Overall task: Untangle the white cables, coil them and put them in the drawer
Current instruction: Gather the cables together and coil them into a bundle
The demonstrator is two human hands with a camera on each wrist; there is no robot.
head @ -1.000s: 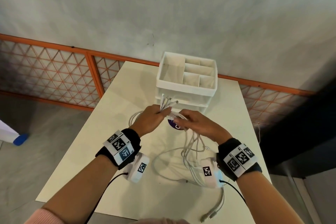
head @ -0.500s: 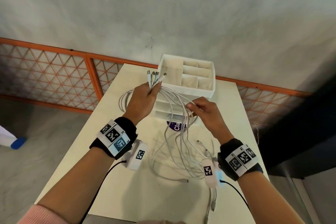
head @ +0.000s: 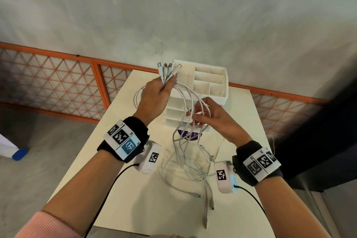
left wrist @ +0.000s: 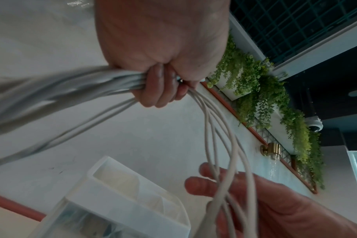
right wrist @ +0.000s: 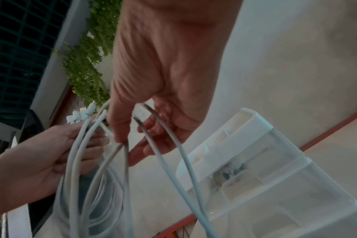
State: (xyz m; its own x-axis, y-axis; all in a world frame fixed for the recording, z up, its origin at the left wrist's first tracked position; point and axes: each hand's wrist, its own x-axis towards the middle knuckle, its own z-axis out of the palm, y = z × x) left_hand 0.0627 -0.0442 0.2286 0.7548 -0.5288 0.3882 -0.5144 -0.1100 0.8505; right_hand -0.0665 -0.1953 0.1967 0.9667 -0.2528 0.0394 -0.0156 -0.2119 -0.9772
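Observation:
My left hand [head: 158, 94] grips a bunch of white cables [head: 185, 152] just below their plugs [head: 168, 69], held up in front of the white drawer organizer [head: 226, 85]. The strands arc down through my right hand [head: 204, 117], whose thumb and fingers pinch and separate them. Below, the cables hang in loops onto the table, loose ends trailing toward the near edge [head: 206, 216]. In the left wrist view my left hand [left wrist: 163, 90] is closed round the cables [left wrist: 71, 87]. In the right wrist view my right hand [right wrist: 132, 148] has cables [right wrist: 169, 153] running between its fingers.
The cream table [head: 119, 199] is narrow, with floor to its left and a dark surface [head: 318, 141] to its right. A purple disc [head: 188, 135] lies before the organizer. Another white cable loop [head: 137, 94] lies behind my left hand. An orange lattice rail [head: 58, 83] runs behind.
My left hand has lifted the plug ends up and back, from the organizer's front to level with its top. My right hand rose too, and the cables came partly off the table.

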